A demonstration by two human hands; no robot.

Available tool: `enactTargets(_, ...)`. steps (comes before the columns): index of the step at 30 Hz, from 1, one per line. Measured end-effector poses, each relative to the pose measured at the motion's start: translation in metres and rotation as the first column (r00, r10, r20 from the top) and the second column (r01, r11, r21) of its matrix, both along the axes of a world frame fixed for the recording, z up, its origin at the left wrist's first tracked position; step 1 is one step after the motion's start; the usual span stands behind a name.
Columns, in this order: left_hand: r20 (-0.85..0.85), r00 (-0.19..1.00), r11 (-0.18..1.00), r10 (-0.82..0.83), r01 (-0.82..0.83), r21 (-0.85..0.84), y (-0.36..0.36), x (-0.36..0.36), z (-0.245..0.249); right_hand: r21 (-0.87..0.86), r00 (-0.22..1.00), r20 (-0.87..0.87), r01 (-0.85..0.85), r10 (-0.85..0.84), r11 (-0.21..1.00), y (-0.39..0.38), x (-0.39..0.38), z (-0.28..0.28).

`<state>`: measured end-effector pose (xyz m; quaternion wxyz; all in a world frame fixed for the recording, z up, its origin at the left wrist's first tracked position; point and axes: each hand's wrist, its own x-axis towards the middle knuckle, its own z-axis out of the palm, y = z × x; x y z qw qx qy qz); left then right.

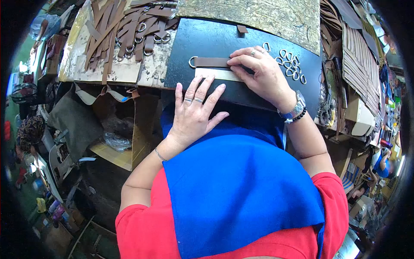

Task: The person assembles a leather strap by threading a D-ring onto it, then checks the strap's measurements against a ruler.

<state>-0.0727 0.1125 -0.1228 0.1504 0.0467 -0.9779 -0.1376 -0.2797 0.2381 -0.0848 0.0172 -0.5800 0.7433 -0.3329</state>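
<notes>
A person in a red shirt and blue apron (pixel 246 185) bends over a black mat (pixel 200 43) on a scuffed, paint-flecked worktop (pixel 152 69), both hands at a brown strap (pixel 211 62) lying flat across the mat's middle. The right hand (pixel 261 71) is bent over the strap's right end, thumb and fingertips drawn close together there; whether they pinch the strap or merely press it cannot be told. The left hand (pixel 193 105) lies spread at the mat's near edge, fingers apart and gripping nothing, two fingertips resting on a pale strip (pixel 226 75), seemingly to steady it. That strip runs alongside the strap, perhaps as a straight guide.

At the strap's left end, over the mat, sits a D-shaped metal ring (pixel 189 62). More loose rings (pixel 290 64), shiny and rounded, are scattered on the mat's right side, probably kept within the right hand's reach. A small brown piece (pixel 242 29) lies at the mat's far edge.

Left of the mat, a heap of straps (pixel 125 34), smooth, leather-like and many ringed, spills across the surface. Beyond the mat stretches a rough, mottled board (pixel 250 11); to its right, long ribbed strips (pixel 362 64) are laid side by side.
</notes>
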Motion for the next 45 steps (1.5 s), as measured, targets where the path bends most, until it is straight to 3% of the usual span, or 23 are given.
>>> enactTargets(26,0.005,1.0,0.999,0.002,-0.002,0.052,0.002,0.001,-0.006,-0.005,0.999,0.04,-0.033,0.033,0.999,-0.001,0.002,0.005)
enactTargets(45,0.009,1.0,0.999,0.004,-0.004,0.034,0.003,0.0,-0.006,-0.018,0.993,-0.032,-0.114,0.113,0.993,-0.019,0.005,-0.002)
